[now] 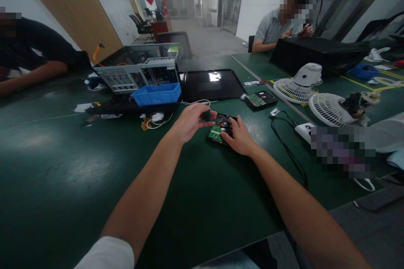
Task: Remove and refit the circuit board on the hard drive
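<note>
A hard drive (216, 133) lies on the green table in front of me, with its green circuit board and dark casing facing up. My right hand (240, 138) holds it steady from the right, thumb on the near side and fingers along the far side. At its left edge, my left hand (194, 121) has its fingers closed around what looks like a small screwdriver (207, 114) with a dark green handle. The tool's tip is too small to make out against the drive. Behind to the right lies a second hard drive (260, 99), untouched.
A blue bin (157, 94) stands before an open computer case (120, 77). A black panel (213, 84) lies behind my hands. On the right are white fan parts (295, 86), a black cable (288, 151) and a power strip (304, 132). Two people sit across the table.
</note>
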`<control>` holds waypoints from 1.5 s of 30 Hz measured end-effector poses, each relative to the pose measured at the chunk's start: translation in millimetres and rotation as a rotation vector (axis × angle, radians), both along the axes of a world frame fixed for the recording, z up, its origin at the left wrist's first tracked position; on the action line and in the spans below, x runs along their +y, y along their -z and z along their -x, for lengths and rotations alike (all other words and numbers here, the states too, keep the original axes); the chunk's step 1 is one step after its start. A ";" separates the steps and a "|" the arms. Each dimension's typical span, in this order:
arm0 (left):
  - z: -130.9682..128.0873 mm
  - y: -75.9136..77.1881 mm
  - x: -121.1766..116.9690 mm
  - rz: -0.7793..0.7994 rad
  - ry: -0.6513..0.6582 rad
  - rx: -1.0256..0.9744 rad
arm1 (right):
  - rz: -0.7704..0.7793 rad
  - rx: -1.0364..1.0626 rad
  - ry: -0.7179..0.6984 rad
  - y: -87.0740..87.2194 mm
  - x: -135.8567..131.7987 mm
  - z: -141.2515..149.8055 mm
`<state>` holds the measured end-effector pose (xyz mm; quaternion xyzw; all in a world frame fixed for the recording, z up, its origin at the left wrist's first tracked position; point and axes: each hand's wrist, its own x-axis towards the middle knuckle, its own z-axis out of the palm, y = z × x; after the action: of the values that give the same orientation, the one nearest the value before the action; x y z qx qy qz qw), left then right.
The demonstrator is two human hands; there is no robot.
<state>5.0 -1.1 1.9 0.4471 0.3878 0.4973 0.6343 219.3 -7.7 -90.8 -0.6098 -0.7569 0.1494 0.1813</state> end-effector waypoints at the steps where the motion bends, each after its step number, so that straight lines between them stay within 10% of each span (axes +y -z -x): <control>1: 0.8 0.4 0.6 -0.015 -0.005 0.019 | 0.000 0.002 0.002 0.1 0.0 -0.1; 45: 1.9 0.4 1.7 -0.050 -0.003 0.049 | -0.011 0.001 -0.001 4.1 1.4 -0.5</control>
<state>3.2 0.6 1.5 0.4744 0.3913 0.4967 0.6125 219.8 -6.2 -94.9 -0.6084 -0.7579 0.1457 0.1850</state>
